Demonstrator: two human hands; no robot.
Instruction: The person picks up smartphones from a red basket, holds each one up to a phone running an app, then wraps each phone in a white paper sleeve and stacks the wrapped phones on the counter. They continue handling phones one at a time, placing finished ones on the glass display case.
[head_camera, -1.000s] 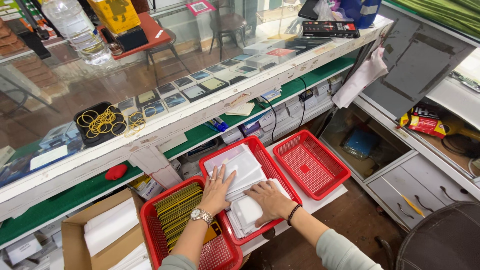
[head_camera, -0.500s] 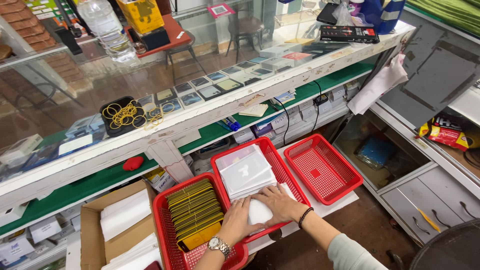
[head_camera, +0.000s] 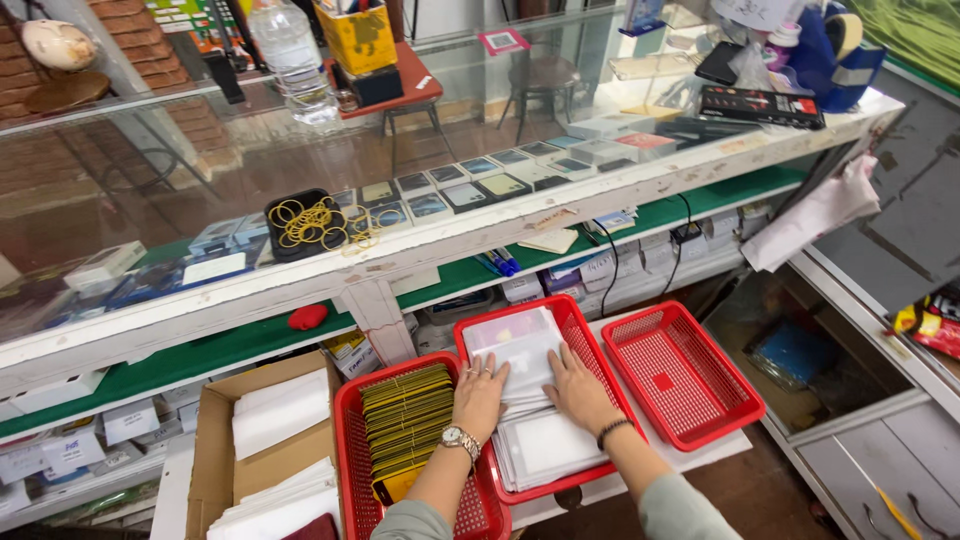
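Note:
Both my hands rest flat on a stack of clear plastic sleeves (head_camera: 520, 360) lying in the middle red basket (head_camera: 594, 345). My left hand (head_camera: 480, 392), with a wristwatch and rings, presses the stack's left side. My right hand (head_camera: 578, 388), with a dark wrist band, lies on its right side. Neither hand grips anything. More white sleeves (head_camera: 548, 446) fill the near end of that basket. The left red basket (head_camera: 348, 440) holds a row of yellow-edged dark packets (head_camera: 405, 420).
An empty red basket (head_camera: 680, 375) sits to the right. A cardboard box (head_camera: 215, 450) with white sheets stands at the left. Above is a glass counter with a tray of yellow rubber bands (head_camera: 305, 225) and small boxes. An open cabinet (head_camera: 800, 350) is at the right.
Both hands slid up the middle basket, from the white sleeves at its near end onto the clear stack. The view shifted slightly.

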